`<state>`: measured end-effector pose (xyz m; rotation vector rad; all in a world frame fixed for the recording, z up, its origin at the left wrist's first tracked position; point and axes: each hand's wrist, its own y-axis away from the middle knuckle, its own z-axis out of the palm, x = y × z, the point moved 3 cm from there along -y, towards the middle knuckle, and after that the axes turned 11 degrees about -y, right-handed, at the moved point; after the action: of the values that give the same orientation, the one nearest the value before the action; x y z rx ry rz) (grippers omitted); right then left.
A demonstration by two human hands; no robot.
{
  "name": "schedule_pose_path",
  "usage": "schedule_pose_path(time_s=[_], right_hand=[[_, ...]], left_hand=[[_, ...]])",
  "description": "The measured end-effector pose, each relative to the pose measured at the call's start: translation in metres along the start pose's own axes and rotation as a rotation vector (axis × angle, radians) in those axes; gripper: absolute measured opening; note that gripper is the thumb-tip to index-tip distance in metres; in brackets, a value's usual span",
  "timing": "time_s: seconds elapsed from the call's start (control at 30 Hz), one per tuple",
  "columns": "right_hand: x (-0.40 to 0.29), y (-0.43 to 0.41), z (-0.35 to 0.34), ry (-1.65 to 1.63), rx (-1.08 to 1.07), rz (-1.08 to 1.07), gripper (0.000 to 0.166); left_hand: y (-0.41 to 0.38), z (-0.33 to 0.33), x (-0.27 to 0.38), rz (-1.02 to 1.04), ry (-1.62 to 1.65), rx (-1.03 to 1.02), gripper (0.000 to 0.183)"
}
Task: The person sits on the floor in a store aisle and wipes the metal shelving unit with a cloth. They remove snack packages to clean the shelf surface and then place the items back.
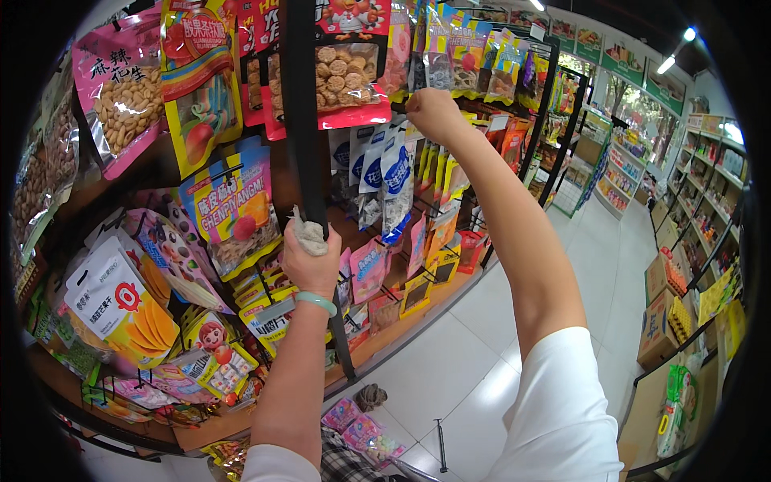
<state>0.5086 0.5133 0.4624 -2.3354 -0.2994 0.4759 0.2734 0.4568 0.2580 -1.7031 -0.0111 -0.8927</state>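
Observation:
My left hand (311, 265), with a pale green bangle (317, 302) at the wrist, is closed around a crumpled grey cloth (311, 238). The cloth presses against a black upright post (304, 138) of the snack rack. Higher up and to the right, my right hand (435, 115) is curled beside a red-and-black snack bag (350, 66). Its fingertips are turned away, so whether it grips anything is hidden. Below that hand hang blue-and-white snack bags (394, 165). A yellow-and-blue fruit snack bag (232, 211) hangs left of the post.
Pink snack bags (364, 431), a dark bundled item (370, 397) and a black rod (441, 446) lie on the tiled floor (464, 385). Cardboard boxes (659, 325) stand at the right below stocked shelves (711, 187). A white tiered rack (620, 175) stands farther down the aisle.

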Motion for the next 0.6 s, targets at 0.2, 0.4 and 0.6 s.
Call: schedule_pose_path(time_s=[0.2, 0.4, 0.6], right_hand=[[-0.006, -0.033, 0.025, 0.15, -0.247, 0.139, 0.032], [0.039, -0.075, 0.047, 0.361, -0.417, 0.224, 0.04], [0.021, -0.074, 0.05, 0.34, -0.651, 0.258, 0.049]], left_hand=[[-0.004, -0.002, -0.01, 0.021, 0.014, -0.012, 0.05], [0.0, 0.002, -0.007, 0.092, 0.082, 0.021, 0.051], [-0.007, -0.003, -0.009, 0.142, 0.061, 0.057, 0.053]])
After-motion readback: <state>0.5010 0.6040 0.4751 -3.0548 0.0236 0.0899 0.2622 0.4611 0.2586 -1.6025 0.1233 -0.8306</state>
